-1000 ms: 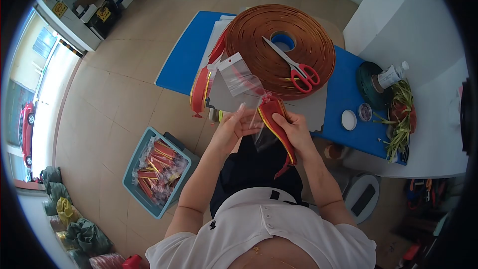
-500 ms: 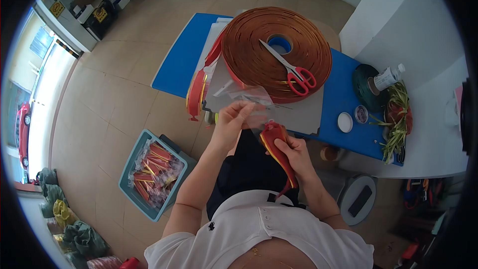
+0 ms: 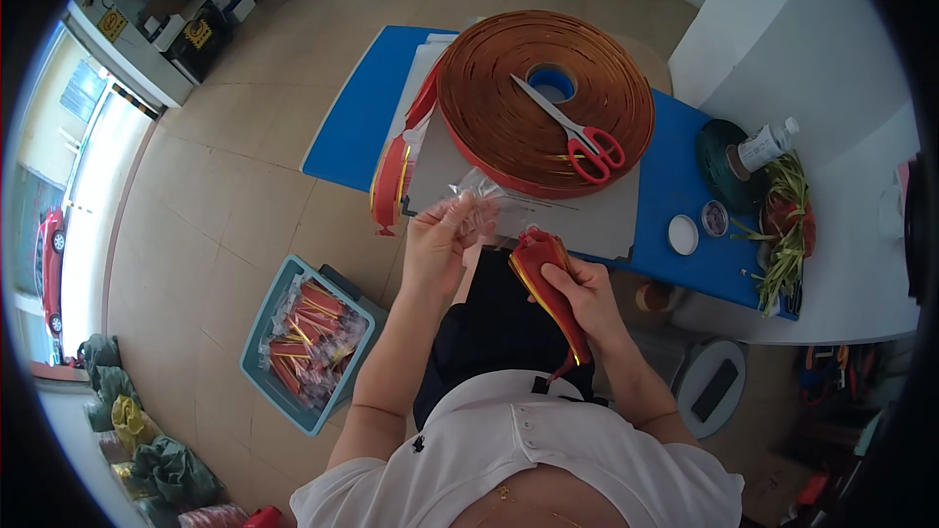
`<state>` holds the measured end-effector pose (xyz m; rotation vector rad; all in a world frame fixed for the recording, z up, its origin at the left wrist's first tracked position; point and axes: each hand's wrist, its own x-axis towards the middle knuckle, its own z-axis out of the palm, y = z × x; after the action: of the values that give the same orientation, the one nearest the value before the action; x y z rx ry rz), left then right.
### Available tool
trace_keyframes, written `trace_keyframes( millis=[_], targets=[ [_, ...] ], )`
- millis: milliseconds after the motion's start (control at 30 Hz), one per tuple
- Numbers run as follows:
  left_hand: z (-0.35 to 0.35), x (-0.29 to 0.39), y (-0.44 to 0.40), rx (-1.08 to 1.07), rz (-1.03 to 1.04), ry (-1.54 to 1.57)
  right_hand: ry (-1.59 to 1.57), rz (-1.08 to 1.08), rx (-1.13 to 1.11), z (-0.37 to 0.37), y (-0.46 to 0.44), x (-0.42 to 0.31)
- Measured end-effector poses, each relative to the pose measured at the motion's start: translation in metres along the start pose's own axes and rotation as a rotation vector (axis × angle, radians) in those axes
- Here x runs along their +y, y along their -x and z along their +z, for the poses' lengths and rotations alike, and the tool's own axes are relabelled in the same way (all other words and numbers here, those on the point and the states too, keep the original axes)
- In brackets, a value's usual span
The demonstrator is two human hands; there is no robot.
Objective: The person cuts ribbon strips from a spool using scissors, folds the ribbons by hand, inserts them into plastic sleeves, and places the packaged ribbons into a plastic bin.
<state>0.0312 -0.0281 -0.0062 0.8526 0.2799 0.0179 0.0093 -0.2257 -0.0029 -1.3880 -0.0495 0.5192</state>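
My left hand [image 3: 440,235] pinches a crumpled clear plastic bag [image 3: 479,198] above the near edge of the table. To its right, my right hand [image 3: 579,293] is closed on a folded red ribbon bundle [image 3: 548,284] with yellow edges, its thumb on top and its tail hanging toward my waist. The bag and the top of the bundle lie close together; whether they touch is hard to tell. Beyond my hands is a large ribbon roll [image 3: 489,68], with red-handled scissors [image 3: 562,122] on it.
The blue table [image 3: 357,117] carries a green roll [image 3: 719,161], a white bottle [image 3: 768,145], a round lid [image 3: 683,234] and leafy stalks [image 3: 782,264]. A loose ribbon [image 3: 389,181] hangs at its left edge. A blue bin [image 3: 256,383] of bagged ribbons stands on the floor at left.
The bag, stretched out earlier, is now bunched up at my left hand, which has moved slightly left and away from the ribbon bundle. My right hand keeps hold of the bundle, now lower than a second ago.
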Motion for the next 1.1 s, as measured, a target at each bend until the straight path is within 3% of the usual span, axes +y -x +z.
trace_keyframes(
  millis=[100, 400, 700, 1000, 1100],
  targets=[
    [-0.004, 0.009, 0.000, -0.094, 0.009, -0.040, 0.021, 0.024, -0.019, 0.001, -0.003, 0.001],
    [0.012, 0.014, 0.003, -0.006, 0.037, -0.200, 0.031, 0.050, -0.075, 0.005, -0.001, -0.006],
    [0.020, 0.010, 0.008, -0.270, 0.046, -0.234, -0.077, 0.157, -0.137, 0.003, -0.004, -0.013],
    [0.016, 0.024, 0.016, -0.277, 0.035, -0.631, -0.143, 0.152, -0.107, 0.008, -0.006, -0.018],
    [0.017, 0.025, 0.014, -0.333, 0.060, -0.481, -0.067, 0.166, -0.055, 0.008, -0.009, -0.012]
  ],
)
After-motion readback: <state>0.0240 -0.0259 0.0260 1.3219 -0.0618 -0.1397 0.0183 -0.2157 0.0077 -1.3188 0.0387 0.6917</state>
